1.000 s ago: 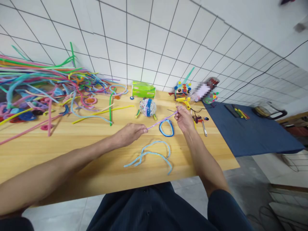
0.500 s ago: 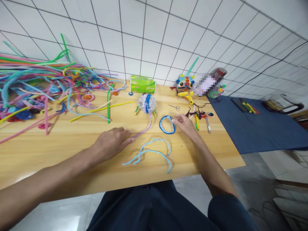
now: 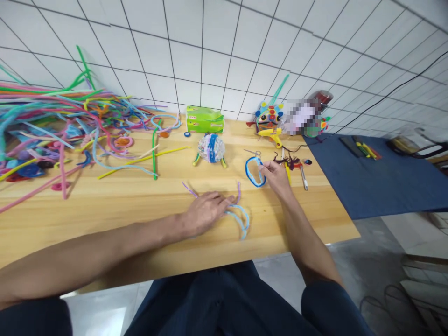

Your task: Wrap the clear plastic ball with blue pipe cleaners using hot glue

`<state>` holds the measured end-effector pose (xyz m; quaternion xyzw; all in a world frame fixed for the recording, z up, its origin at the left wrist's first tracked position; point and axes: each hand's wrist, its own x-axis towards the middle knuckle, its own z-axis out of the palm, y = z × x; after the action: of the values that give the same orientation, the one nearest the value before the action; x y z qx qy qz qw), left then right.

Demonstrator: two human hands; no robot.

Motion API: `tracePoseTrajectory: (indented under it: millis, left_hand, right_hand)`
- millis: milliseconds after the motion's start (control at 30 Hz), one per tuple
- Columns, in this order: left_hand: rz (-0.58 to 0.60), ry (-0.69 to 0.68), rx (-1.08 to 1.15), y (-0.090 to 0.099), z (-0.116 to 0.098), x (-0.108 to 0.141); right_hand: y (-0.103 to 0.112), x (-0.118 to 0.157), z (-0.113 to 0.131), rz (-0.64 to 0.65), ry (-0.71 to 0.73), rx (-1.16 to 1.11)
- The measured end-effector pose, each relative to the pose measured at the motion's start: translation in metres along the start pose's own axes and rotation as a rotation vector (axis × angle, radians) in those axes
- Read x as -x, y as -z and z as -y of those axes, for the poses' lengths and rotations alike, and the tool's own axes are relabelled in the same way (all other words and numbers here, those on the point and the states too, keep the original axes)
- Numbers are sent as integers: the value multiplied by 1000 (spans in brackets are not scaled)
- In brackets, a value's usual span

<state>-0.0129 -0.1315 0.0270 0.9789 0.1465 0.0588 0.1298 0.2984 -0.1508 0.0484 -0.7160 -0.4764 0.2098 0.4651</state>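
Note:
My right hand (image 3: pixel 276 176) pinches the edge of a blue pipe-cleaner ring (image 3: pixel 248 176), dark blue with a light blue strand. Nearer the table's front, my left hand (image 3: pixel 206 212) is closed over a purple pipe cleaner (image 3: pixel 239 189), whose ends stick out on both sides. Light blue pipe cleaners (image 3: pixel 247 217) lie curved at its fingertips, partly covered by the hand. Behind both hands stands a round clear ball (image 3: pixel 219 148) with blue and lilac bands and small green-yellow legs.
Pipe cleaners (image 3: pixel 70 116) and craft bits pile up at the left. Along the back are a green tissue pack (image 3: pixel 205 120), a colourful mask-like figure (image 3: pixel 269 116) and a yellow glue gun (image 3: pixel 272 135). Scissors (image 3: pixel 254 152) and a pen (image 3: pixel 304 178) lie right of centre.
My left hand has moved right, bringing the purple pipe cleaner away from the ball and over the light blue ones. My right hand has shifted the blue ring slightly right and tilted it.

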Motion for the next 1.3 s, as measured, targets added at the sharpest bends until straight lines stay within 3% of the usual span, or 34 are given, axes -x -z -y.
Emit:
tracePoseTrajectory:
  millis: [67, 167, 267, 400, 533, 700, 900, 1067, 1300]
  left_hand:
    - [-19, -69, -37, -1, 11, -8]
    - [-60, -2, -67, 3, 26, -15]
    - [-153, 60, 45, 20, 31, -15]
    - [-394, 192, 446, 61, 27, -20]
    - [-535, 271, 866, 96, 27, -51]
    - [-555, 231, 1254, 115, 36, -84]
    - [-545, 239, 1286, 128, 38, -83]
    - [-495, 235, 1207, 130, 37, -75]
    - [-517, 222, 1066, 136, 48, -69]
  right_hand:
    - [0, -2, 2, 11, -2, -51]
    - [4, -1, 13, 36, 22, -66]
    - [9, 4, 32, 21, 101, -15]
    - [9, 12, 59, 31, 278, 111]
    - [-3, 13, 83, 7, 541, 208]
    - [-13, 5, 111, -1, 653, 187]
    - [-16, -9, 137, 36, 651, 98]
    - [-23, -12, 143, 81, 664, 56]
    - [-18, -18, 126, 21, 1027, 344]
